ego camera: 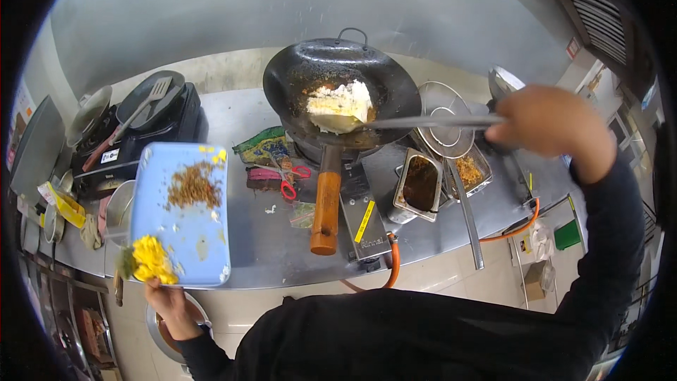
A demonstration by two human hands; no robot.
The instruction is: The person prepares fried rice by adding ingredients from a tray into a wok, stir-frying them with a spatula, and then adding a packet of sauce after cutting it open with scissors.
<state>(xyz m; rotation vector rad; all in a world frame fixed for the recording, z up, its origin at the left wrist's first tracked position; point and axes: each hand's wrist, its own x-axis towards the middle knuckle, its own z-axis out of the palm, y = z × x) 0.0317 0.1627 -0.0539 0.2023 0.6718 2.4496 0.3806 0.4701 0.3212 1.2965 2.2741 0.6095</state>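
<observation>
My left hand [173,306] grips the near edge of a light blue rectangular tray [151,188], held out over the counter's left side. The tray carries brown crumbled food [194,186], a yellow heap [152,258] by my fingers and blurred green bits at the corner. My right hand [552,129] is closed around the handle of a long metal ladle [439,122]. Its bowl rests against a white clump of what looks like rice [341,99], with yellowish patches, inside a dark wok [391,87]. The wok's wooden handle [325,211] points toward me.
Under the wok is a gas stove [365,222] with an orange hose [394,262]. To its right stand a metal container of dark sauce [420,182] and a wire skimmer [447,137]. Red-handled scissors [288,188] lie left; beyond, a spatula [153,94] rests across a pan [140,108].
</observation>
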